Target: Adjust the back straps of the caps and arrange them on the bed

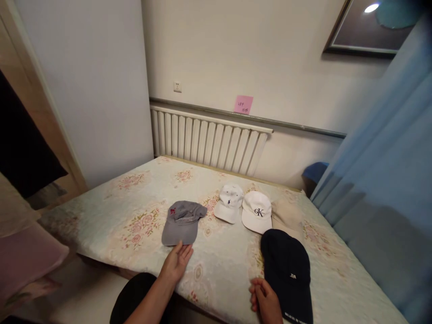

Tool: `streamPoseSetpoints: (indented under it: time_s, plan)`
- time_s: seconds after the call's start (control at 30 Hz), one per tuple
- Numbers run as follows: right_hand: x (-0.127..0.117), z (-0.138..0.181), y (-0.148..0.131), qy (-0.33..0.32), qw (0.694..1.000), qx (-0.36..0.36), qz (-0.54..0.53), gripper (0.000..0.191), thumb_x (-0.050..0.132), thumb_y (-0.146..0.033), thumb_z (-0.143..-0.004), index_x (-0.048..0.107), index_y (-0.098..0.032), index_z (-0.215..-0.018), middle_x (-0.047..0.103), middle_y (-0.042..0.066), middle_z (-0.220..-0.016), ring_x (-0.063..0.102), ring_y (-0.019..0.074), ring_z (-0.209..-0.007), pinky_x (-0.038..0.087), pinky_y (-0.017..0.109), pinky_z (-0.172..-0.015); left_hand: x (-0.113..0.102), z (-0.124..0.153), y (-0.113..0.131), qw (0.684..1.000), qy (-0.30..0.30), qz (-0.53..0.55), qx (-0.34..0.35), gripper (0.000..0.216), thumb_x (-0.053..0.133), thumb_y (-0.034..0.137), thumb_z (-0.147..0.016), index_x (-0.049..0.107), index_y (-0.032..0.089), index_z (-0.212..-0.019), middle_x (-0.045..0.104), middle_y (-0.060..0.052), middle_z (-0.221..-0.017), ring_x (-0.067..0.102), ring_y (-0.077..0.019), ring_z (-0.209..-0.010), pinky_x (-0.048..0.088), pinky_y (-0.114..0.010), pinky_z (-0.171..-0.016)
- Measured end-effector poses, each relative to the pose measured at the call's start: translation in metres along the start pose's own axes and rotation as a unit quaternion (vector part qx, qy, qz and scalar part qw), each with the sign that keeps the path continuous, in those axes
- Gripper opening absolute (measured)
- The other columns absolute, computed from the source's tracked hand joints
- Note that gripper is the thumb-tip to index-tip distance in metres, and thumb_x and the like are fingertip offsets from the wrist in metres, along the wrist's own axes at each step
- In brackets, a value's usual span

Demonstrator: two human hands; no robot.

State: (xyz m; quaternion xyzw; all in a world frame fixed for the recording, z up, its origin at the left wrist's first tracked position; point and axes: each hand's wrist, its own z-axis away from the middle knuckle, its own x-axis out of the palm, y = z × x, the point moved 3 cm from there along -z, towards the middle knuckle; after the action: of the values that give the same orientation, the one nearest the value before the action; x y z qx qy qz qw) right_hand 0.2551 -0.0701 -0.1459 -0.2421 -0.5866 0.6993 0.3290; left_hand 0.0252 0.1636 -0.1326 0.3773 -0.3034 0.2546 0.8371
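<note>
My left hand [176, 263] is at the brim of a grey cap [184, 220], palm turned partly up and fingers stretched out, their tips at the brim's front edge. The cap lies on the bed with a small red mark on its crown. My right hand [266, 300] is beside a dark navy cap [286, 265], fingers curled in and no object visible in them. Behind are a white cap [230, 202] with a small dark emblem and another white cap [257, 211] with dark letters. A beige cloth-like item [286, 213] lies partly hidden behind the navy cap.
The caps rest on a bed [135, 198] with a flowered cover. A white radiator [209, 139] stands along the wall under a pink note [243, 104]. Blue curtain [381, 171] hangs on the right. Dark clothing [23, 144] hangs at the left, and a blue-topped bin [313, 173] stands behind the bed.
</note>
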Motion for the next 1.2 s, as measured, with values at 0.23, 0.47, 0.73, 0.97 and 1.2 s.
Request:
streamPoseSetpoints:
  time_s: [0.23, 0.47, 0.73, 0.97, 1.2]
  plan:
    - [-0.003, 0.000, 0.000, 0.000, 1.000, -0.003, -0.001, 0.027, 0.058, -0.037, -0.065, 0.058, -0.016, -0.081, 0.056, -0.005, -0.058, 0.047, 0.0088, -0.042, 0.037, 0.021, -0.036, 0.006, -0.010, 0.008, 1.000, 0.003, 0.019, 0.019, 0.007, 0.055, 0.011, -0.085, 0.053, 0.018, -0.087, 0.065, -0.003, -0.083, 0.067, -0.0154, -0.078, 0.054, -0.038, -0.084]
    - [-0.001, 0.002, -0.004, 0.009, 1.000, -0.007, 0.002, 0.026, 0.057, -0.037, -0.066, 0.058, -0.016, -0.081, 0.056, -0.004, -0.057, 0.046, 0.0089, -0.041, 0.036, 0.021, -0.036, 0.009, -0.007, 0.013, 0.999, -0.012, 0.015, 0.042, 0.016, 0.052, 0.009, -0.086, 0.056, 0.019, -0.098, 0.067, -0.004, -0.087, 0.068, -0.0150, -0.077, 0.056, -0.040, -0.081]
    - [-0.002, 0.002, -0.004, 0.002, 1.000, -0.021, 0.009, 0.026, 0.057, -0.037, -0.068, 0.058, -0.016, -0.081, 0.056, -0.004, -0.059, 0.046, 0.0092, -0.040, 0.036, 0.022, -0.037, 0.002, 0.019, -0.005, 0.998, -0.061, 0.012, 0.017, 0.014, 0.057, 0.006, -0.082, 0.056, 0.017, -0.091, 0.068, -0.003, -0.086, 0.068, -0.0171, -0.078, 0.056, -0.042, -0.082]
    - [-0.004, 0.000, 0.003, -0.002, 1.000, -0.022, 0.010, 0.025, 0.058, -0.036, -0.068, 0.059, -0.016, -0.082, 0.058, -0.003, -0.060, 0.048, 0.0098, -0.042, 0.038, 0.022, -0.038, 0.002, 0.055, -0.019, 0.991, -0.113, -0.055, -0.036, 0.023, 0.066, 0.013, -0.078, 0.057, 0.016, -0.099, 0.068, -0.008, -0.102, 0.067, -0.0221, -0.091, 0.055, -0.040, -0.083]
    - [-0.002, 0.000, -0.005, -0.011, 0.999, 0.001, -0.038, 0.030, 0.069, -0.039, -0.060, 0.061, -0.015, -0.076, 0.060, -0.003, -0.056, 0.048, 0.0097, -0.040, 0.037, 0.022, -0.038, 0.015, 0.086, -0.024, 0.971, -0.212, -0.083, -0.077, 0.034, 0.066, 0.016, -0.080, 0.053, 0.016, -0.112, 0.068, -0.007, -0.104, 0.067, -0.0202, -0.087, 0.052, -0.041, -0.084]
